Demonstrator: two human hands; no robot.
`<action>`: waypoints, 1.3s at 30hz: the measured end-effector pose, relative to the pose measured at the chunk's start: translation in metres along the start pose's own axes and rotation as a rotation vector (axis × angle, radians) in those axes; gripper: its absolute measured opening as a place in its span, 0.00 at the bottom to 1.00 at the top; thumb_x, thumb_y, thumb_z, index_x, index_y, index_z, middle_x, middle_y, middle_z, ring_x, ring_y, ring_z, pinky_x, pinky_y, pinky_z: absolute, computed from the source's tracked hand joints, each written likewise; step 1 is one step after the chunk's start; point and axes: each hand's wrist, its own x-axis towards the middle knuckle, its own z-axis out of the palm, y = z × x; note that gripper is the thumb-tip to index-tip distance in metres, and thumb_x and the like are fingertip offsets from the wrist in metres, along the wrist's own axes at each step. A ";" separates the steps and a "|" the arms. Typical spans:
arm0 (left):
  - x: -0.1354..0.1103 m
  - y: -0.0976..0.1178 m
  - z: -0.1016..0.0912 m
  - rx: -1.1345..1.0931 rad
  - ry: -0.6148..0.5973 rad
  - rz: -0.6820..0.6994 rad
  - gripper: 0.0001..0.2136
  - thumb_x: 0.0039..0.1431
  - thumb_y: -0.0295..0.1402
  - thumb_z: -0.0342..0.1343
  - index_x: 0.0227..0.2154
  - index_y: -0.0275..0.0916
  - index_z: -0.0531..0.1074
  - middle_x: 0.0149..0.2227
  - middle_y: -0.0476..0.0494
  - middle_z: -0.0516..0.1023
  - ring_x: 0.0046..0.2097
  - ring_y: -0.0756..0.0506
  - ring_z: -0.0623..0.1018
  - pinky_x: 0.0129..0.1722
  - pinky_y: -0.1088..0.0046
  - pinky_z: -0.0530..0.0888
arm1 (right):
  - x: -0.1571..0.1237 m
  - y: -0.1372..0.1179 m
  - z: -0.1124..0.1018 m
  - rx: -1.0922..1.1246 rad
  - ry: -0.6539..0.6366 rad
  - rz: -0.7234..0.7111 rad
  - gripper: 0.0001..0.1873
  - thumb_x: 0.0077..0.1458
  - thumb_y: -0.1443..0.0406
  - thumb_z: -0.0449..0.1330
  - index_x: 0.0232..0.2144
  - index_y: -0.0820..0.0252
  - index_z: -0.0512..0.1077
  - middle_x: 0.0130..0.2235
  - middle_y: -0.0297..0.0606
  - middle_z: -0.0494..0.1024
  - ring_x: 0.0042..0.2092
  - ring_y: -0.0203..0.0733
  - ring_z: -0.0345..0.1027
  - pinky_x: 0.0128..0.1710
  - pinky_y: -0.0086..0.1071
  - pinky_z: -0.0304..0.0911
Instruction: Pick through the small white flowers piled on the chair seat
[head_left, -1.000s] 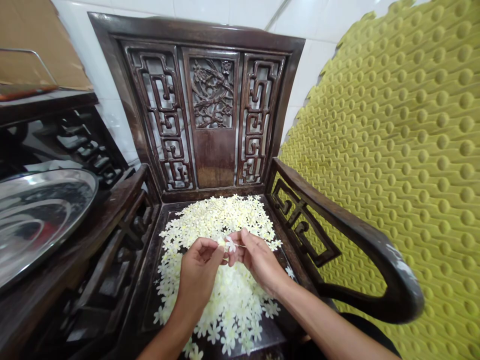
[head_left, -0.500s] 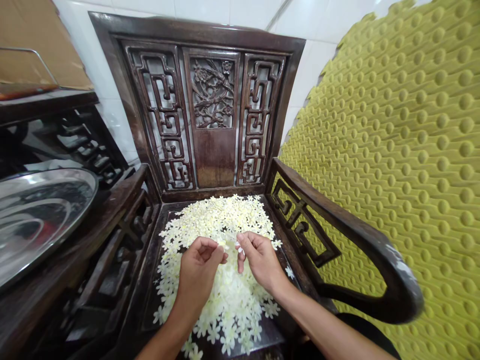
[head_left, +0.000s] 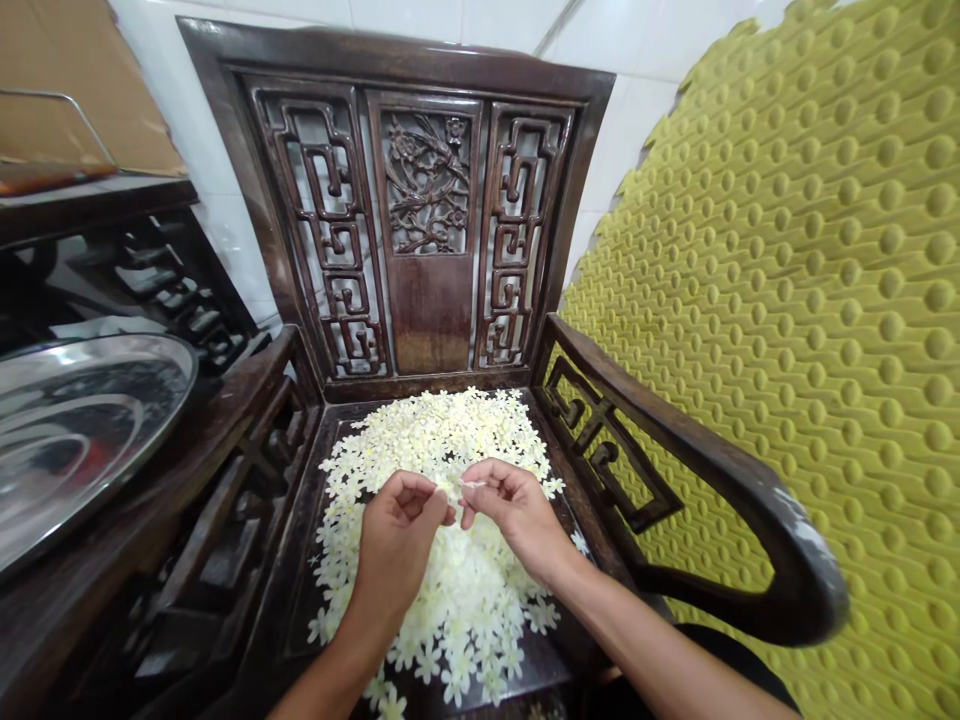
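Dark wood frames the whole scene: a carved armchair (head_left: 427, 65) holds a heap of small cream-white blossoms (head_left: 442, 430) spread across its seat, from the foot of the backrest down to the bottom of the view. Both forearms come up from the lower edge and meet above the middle of the heap. The left hand (head_left: 394, 530) is turned on its side, its fingers curled and its thumb pressed against the forefinger tip, pinching something too small to make out. The right hand (head_left: 510, 510) is just beside it, with thumb and forefinger pressed together on a thin pale sliver (head_left: 472, 484) of a kind that cannot be told from here, while its other fingers curl loosely beneath. Only a narrow gap separates the two sets of fingertips, and both hands sit above the blossoms. Room to either side is bounded by the chair's right armrest (head_left: 660, 415) and left armrest (head_left: 225, 420). Beyond the left one lies a wide steel tray (head_left: 82, 430), cut off by the frame edge, and beyond the right stands a yellow-green dimpled foam mat (head_left: 810, 300), also cut off. The hands and wrists hide the middle of the heap, so the blossoms under them cannot be seen.
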 end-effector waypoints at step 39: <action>-0.008 -0.008 0.001 -0.044 -0.144 -0.067 0.07 0.50 0.33 0.68 0.31 0.36 0.79 0.32 0.45 0.83 0.38 0.46 0.80 0.43 0.73 0.76 | -0.011 -0.005 0.000 -0.711 0.109 -0.459 0.09 0.65 0.67 0.54 0.32 0.57 0.72 0.33 0.35 0.75 0.39 0.42 0.67 0.41 0.35 0.58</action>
